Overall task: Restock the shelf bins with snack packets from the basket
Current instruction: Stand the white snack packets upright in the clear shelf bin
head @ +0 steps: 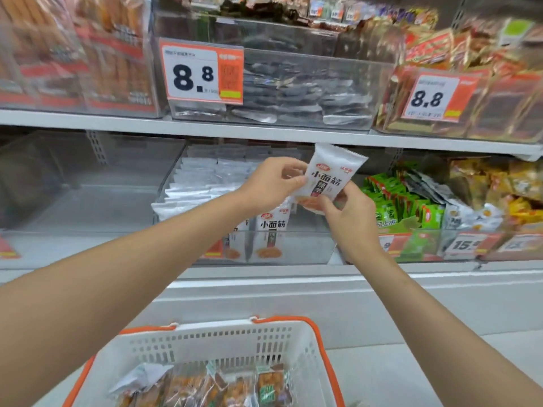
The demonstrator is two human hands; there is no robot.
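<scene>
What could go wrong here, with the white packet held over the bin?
1. The left hand and right hand only pinch the white packet by its edges; it may slip and drop in front of the clear bin.
2. The packet hangs toward the bin's right side, near the green packets; it could land in the wrong bin.

Upper shelf [264, 132] — clear bins [352, 83] side by side, price tags [202, 73] on their fronts. Lower shelf [426, 273] — same bin type, likewise side by side.
</scene>
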